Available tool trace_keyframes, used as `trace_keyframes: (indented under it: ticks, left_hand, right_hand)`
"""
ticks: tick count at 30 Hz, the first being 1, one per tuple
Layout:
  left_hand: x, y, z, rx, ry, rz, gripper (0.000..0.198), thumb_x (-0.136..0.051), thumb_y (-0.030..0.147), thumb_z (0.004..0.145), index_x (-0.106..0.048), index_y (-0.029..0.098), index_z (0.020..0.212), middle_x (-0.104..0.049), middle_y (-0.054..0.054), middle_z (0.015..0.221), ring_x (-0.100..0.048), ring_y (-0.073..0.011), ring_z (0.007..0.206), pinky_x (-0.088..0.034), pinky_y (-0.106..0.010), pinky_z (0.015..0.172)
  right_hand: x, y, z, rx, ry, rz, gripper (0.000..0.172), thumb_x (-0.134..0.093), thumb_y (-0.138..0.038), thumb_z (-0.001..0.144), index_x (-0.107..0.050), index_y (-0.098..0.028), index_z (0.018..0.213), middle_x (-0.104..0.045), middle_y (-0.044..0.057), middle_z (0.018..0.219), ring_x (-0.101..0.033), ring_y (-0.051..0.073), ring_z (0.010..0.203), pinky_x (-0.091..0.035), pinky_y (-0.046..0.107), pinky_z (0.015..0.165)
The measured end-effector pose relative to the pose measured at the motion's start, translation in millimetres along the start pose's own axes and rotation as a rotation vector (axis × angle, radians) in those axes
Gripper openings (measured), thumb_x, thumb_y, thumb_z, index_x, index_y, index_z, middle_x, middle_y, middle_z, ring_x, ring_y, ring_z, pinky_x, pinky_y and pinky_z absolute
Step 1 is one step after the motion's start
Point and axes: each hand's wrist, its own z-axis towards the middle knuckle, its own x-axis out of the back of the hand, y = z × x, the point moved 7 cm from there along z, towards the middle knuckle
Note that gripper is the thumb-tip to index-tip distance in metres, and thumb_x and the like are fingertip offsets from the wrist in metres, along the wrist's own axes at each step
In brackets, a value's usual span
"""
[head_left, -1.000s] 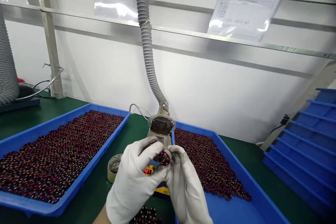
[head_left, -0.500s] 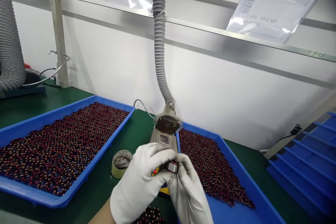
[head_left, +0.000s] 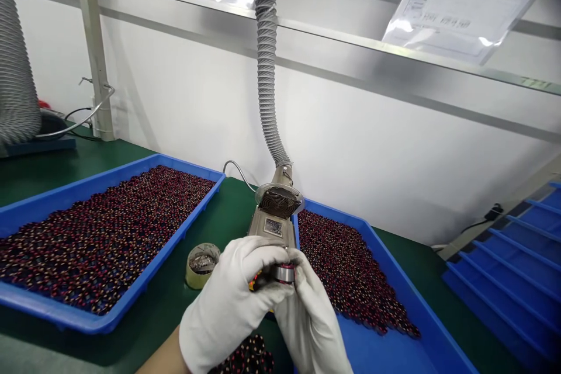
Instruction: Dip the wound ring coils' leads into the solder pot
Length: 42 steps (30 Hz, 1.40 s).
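My left hand and my right hand, both in white gloves, hold a small round part with a silver metal band between them. Its side faces me, and the fingers hide most of it. Several similar dark red parts lie in a small heap on the bench just below my hands. Behind my right hand, a blue tray holds many such parts, and a second blue tray full of them lies to my left.
A beige fume extractor head with a grey ribbed hose stands on the green bench between the trays. Next to my left hand is a tape roll. Stacked blue trays stand at right.
The part was turned from showing its dark red face to showing its silver band, and has since stayed much the same. My view has tilted slightly, shifting the background.
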Motion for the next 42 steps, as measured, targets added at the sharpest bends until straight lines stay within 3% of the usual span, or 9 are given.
trace_keyframes:
  ticks: [8, 11, 17, 21, 29, 33, 36, 39, 42]
  left_hand:
    - [9.3, 13.1, 0.4, -0.153, 0.052, 0.026, 0.026, -0.056, 0.041, 0.089, -0.058, 0.024, 0.109, -0.064, -0.003, 0.108, -0.058, -0.0141, 0.103, -0.043, -0.025, 0.091]
    - [8.5, 21.5, 2.4, -0.225, 0.043, 0.075, 0.021, -0.057, 0.035, 0.090, -0.057, 0.022, 0.107, -0.065, -0.003, 0.107, -0.058, -0.0151, 0.102, -0.043, -0.028, 0.089]
    - [10.9, 30.4, 0.1, -0.272, 0.059, 0.138, 0.016, -0.061, 0.025, 0.089, -0.056, 0.019, 0.103, -0.065, -0.005, 0.105, -0.058, -0.0178, 0.099, -0.043, -0.035, 0.087]
    - [16.4, 30.8, 0.2, -0.252, 0.104, 0.178, 0.015, -0.058, 0.023, 0.090, -0.055, 0.018, 0.104, -0.064, -0.006, 0.104, -0.056, -0.0183, 0.098, -0.045, -0.035, 0.085]
    - [20.8, 32.8, -1.3, -0.296, 0.141, 0.254, 0.014, -0.059, 0.021, 0.090, -0.056, 0.016, 0.103, -0.066, -0.007, 0.103, -0.057, -0.0196, 0.096, -0.045, -0.038, 0.084]
    - [23.2, 29.6, 1.4, -0.276, 0.149, 0.279, 0.013, -0.052, 0.026, 0.093, -0.059, 0.018, 0.102, -0.069, -0.006, 0.100, -0.059, -0.0188, 0.093, -0.046, -0.037, 0.082]
    - [21.2, 26.4, 3.0, -0.264, 0.151, 0.263, 0.017, -0.048, 0.031, 0.095, -0.060, 0.019, 0.099, -0.070, -0.004, 0.094, -0.061, -0.0184, 0.088, -0.047, -0.036, 0.078]
    - [19.0, 22.9, 3.1, -0.252, 0.144, 0.260, 0.018, -0.054, 0.033, 0.092, -0.061, 0.020, 0.103, -0.071, -0.004, 0.091, -0.062, -0.0191, 0.086, -0.049, -0.036, 0.077]
    - [19.2, 17.4, 5.3, -0.189, 0.079, 0.179, 0.021, -0.057, 0.034, 0.091, -0.063, 0.023, 0.108, -0.071, -0.004, 0.092, -0.063, -0.0185, 0.086, -0.051, -0.035, 0.077]
  right_hand:
    - [15.5, -17.0, -1.0, 0.223, -0.154, -0.366, 0.017, -0.072, -0.029, 0.077, -0.070, -0.028, 0.094, -0.068, 0.002, 0.099, -0.062, 0.018, 0.096, -0.049, 0.026, 0.083]
    - [12.8, -20.3, -2.0, 0.273, -0.080, -0.324, 0.004, -0.069, -0.029, 0.080, -0.071, -0.026, 0.082, -0.068, 0.001, 0.093, -0.062, 0.015, 0.091, -0.049, 0.023, 0.081]
    - [7.4, -23.5, -2.8, 0.178, 0.096, 0.081, 0.011, -0.068, -0.036, 0.082, -0.070, -0.026, 0.079, -0.067, -0.002, 0.085, -0.062, 0.012, 0.087, -0.050, 0.024, 0.085]
    - [14.7, -30.3, -3.6, 0.291, 0.114, -0.056, 0.007, -0.070, -0.033, 0.079, -0.070, -0.026, 0.080, -0.069, -0.001, 0.085, -0.064, 0.013, 0.086, -0.052, 0.024, 0.082]
    - [12.1, -1.3, -5.6, 0.189, 0.092, -0.387, 0.024, -0.060, -0.040, 0.086, -0.069, -0.025, 0.103, -0.068, 0.006, 0.109, -0.062, 0.020, 0.103, -0.048, 0.034, 0.094]
    - [-2.0, -4.8, -5.3, 0.203, 0.008, -0.419, 0.029, -0.073, -0.031, 0.077, -0.066, -0.029, 0.104, -0.070, 0.003, 0.104, -0.065, 0.018, 0.095, -0.052, 0.028, 0.086]
    - [-9.1, -5.7, -3.6, 0.159, -0.018, -0.307, 0.037, -0.082, -0.028, 0.065, -0.066, -0.026, 0.099, -0.071, 0.002, 0.097, -0.066, 0.017, 0.088, -0.054, 0.024, 0.078]
    - [-10.1, 0.7, -3.2, 0.037, 0.005, -0.103, 0.026, -0.074, -0.037, 0.074, -0.067, -0.023, 0.095, -0.069, 0.004, 0.098, -0.064, 0.017, 0.091, -0.053, 0.027, 0.081]
    - [-8.6, 9.8, -3.2, -0.078, 0.033, 0.030, 0.016, -0.069, -0.032, 0.081, -0.067, -0.025, 0.095, -0.069, 0.004, 0.102, -0.063, 0.017, 0.093, -0.051, 0.031, 0.085]
